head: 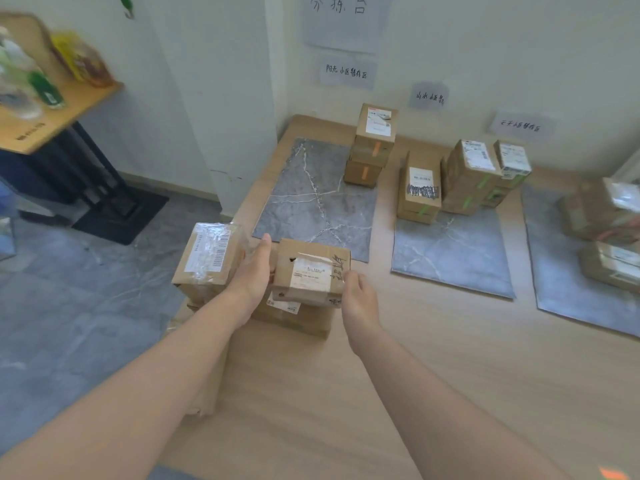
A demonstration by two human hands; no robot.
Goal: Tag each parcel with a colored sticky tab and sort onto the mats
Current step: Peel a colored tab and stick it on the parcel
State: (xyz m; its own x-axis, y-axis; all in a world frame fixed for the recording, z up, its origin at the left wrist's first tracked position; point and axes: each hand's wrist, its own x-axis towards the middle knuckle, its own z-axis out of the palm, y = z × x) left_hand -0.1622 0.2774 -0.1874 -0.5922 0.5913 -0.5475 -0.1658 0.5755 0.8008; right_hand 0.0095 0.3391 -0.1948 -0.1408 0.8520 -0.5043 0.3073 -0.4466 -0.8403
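Held parcel: a small cardboard parcel (311, 271) with a white label and handwriting, lifted between both hands above the table's (346, 393) left edge.
Left hand: the left hand (252, 275) grips the parcel's left end, thumb pointing away from the person, fingers hidden behind the box.
Right hand: the right hand (358, 297) clasps the parcel's right end with curled fingers.
Waiting pile: a flat box (298, 318) lies just below the held one; a tape-wrapped box (207, 258) sits beside it at the left edge.
Left mat (311, 202): two stacked boxes (372, 143) with orange tabs at its far right corner.
Middle mat (450, 251): several boxes (467, 178) with green tabs along its far edge.
Right mat (561, 271): blurred boxes (602, 209) at the table's right edge.
Wall: paper signs (346, 72) hang above the mats.
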